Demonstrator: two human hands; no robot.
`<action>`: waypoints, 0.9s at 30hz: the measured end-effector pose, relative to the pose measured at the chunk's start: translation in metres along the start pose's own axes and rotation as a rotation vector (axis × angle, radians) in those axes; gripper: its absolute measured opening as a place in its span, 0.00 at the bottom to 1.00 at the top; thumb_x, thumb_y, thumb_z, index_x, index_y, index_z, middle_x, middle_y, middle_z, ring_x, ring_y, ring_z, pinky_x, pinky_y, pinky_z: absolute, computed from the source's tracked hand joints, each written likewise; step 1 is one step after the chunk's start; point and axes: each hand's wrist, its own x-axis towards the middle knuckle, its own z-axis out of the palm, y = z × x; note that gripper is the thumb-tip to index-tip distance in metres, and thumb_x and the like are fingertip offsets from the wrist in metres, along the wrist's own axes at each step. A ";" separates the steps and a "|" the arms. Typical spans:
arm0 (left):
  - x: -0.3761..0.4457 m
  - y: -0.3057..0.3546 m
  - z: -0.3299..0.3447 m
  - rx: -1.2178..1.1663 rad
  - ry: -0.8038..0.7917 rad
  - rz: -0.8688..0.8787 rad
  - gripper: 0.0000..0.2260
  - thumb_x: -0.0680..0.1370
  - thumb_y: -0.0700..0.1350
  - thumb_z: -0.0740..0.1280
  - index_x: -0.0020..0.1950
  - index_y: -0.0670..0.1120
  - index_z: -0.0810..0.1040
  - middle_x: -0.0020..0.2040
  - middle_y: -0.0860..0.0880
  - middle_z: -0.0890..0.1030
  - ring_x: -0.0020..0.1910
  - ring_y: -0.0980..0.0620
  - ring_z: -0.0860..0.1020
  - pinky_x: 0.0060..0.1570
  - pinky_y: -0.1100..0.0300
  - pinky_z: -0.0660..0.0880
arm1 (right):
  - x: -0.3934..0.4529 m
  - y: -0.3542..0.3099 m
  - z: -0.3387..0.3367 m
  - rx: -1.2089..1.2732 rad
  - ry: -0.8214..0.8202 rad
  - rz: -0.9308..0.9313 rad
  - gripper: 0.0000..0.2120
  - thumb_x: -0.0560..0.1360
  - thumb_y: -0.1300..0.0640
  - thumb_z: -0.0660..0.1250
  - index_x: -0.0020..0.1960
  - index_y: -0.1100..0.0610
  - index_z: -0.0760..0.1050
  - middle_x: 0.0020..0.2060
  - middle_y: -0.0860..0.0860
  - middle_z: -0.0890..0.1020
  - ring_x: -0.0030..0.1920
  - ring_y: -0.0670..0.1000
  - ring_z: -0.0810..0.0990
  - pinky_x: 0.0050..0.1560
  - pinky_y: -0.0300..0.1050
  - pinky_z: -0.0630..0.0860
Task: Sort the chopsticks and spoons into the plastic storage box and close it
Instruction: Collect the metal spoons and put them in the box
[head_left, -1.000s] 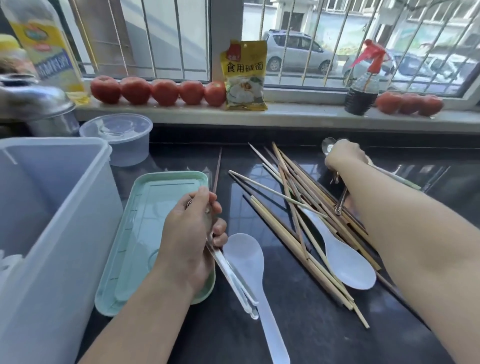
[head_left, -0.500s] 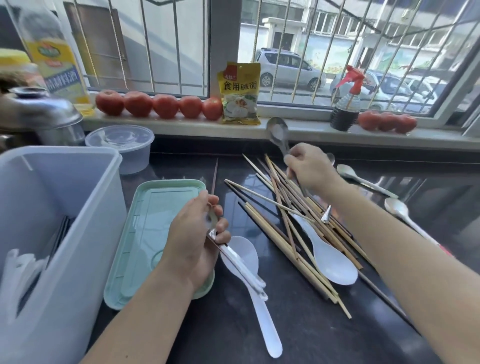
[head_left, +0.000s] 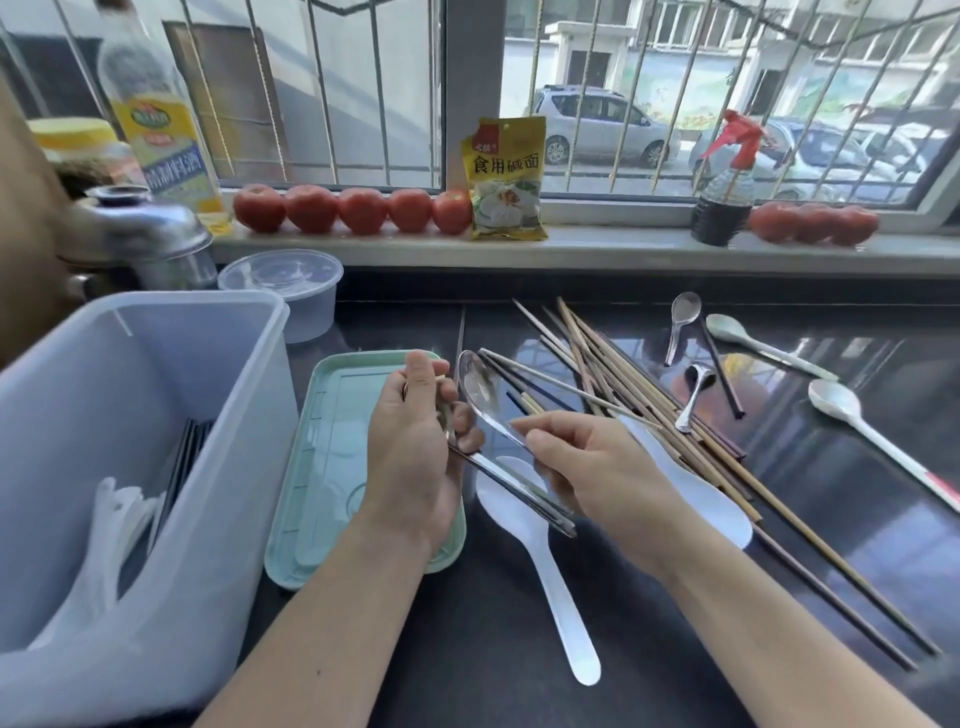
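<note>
**Sorting spoons: a little is in the box, a lot is still out**

Sorting is only partly done. The plastic storage box (head_left: 140, 415) stands open on the left side of the tabletop (head_left: 467, 649). Some dark chopsticks and a few white spoons already lean inside it. Its green lid (head_left: 332, 467) lies flat just beside the box, so the box is not closed yet.

Much is still out. A big pile of wooden chopsticks (head_left: 649, 395) lies spread across the middle of the tabletop. One white spoon (head_left: 540, 571) lies near the front, under the hands. Another white spoon (head_left: 711, 499) lies partly under the pile. Far to the right lie two small metal spoons (head_left: 693, 397) and more pale spoons (head_left: 872, 431). All of these seem to need picking up before the lid can go on.

Now the hands. The left hand (head_left: 415, 457) has a closed grip on a few metal things. Their long flat handles stick out below the hand, toward the right. I cannot tell how many there are. The right hand (head_left: 587, 467) pinches the handle of a metal spoon (head_left: 480, 387) between thumb and fingers. The bowl of that spoon points up and sits just beside the left hand, over the edge of the lid. It looks like the right hand is passing this spoon into the left hand's bunch.
</note>
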 end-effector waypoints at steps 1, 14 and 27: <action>0.000 0.000 0.001 -0.010 -0.001 0.012 0.11 0.86 0.50 0.59 0.55 0.43 0.74 0.38 0.48 0.72 0.30 0.53 0.69 0.28 0.60 0.67 | 0.000 0.002 0.000 -0.012 0.032 -0.004 0.10 0.83 0.57 0.64 0.50 0.48 0.83 0.29 0.47 0.75 0.29 0.46 0.69 0.32 0.40 0.67; -0.003 -0.004 -0.002 0.121 -0.069 0.011 0.16 0.86 0.49 0.59 0.54 0.51 0.87 0.74 0.45 0.75 0.73 0.48 0.73 0.66 0.45 0.77 | -0.015 -0.006 -0.001 0.071 -0.169 0.076 0.06 0.81 0.58 0.67 0.53 0.54 0.83 0.37 0.54 0.78 0.32 0.52 0.71 0.33 0.44 0.70; 0.007 -0.008 -0.001 0.034 0.056 -0.051 0.04 0.86 0.41 0.60 0.53 0.44 0.72 0.41 0.48 0.79 0.31 0.51 0.76 0.24 0.61 0.70 | 0.128 -0.015 -0.112 -1.059 0.400 0.081 0.11 0.79 0.58 0.61 0.56 0.56 0.81 0.53 0.58 0.83 0.53 0.58 0.80 0.50 0.52 0.77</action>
